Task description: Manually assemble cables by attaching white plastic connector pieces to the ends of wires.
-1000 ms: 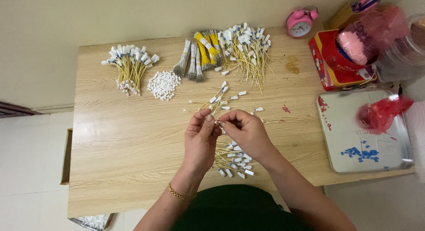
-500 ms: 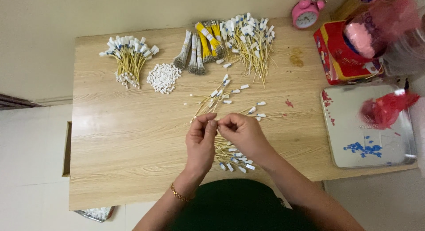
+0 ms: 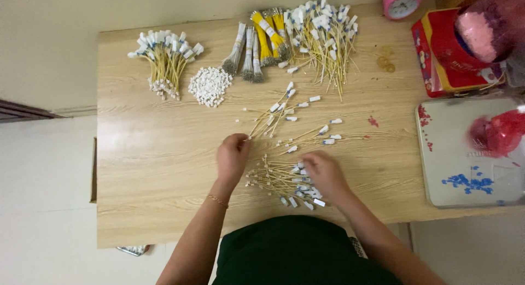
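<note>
Tagged yellow wires (image 3: 284,178), thin strands each with a small white-and-blue tag near one end, lie in a loose heap on the wooden table (image 3: 158,186) just in front of the person, and both hands now work at separate spots. A second ago the two hands met above this heap, fingertips pinched together on one strand; now they have parted. The left hand (image 3: 232,156) has moved up and left, its fingers curled and pinched on the near ends of a small fan of tagged wires (image 3: 273,113) that spreads away toward the far side. The right hand (image 3: 322,173) has dropped onto the right part of the heap, fingers bent down among the tags; whether they grip a strand I cannot tell. To my eye one strand has been finished and laid with the fan, and the right hand is in the heap for another. A second loose row of tagged wires (image 3: 317,134) lies between the fan and the heap. Farther off sit a bound bundle (image 3: 164,55), a little pile of white beads (image 3: 209,85), grey and yellow banded bundles (image 3: 260,42) and a larger tagged bunch (image 3: 322,36). A pink clock (image 3: 402,3), a red box (image 3: 443,53) and a metal tray (image 3: 465,154) stand to the right
</note>
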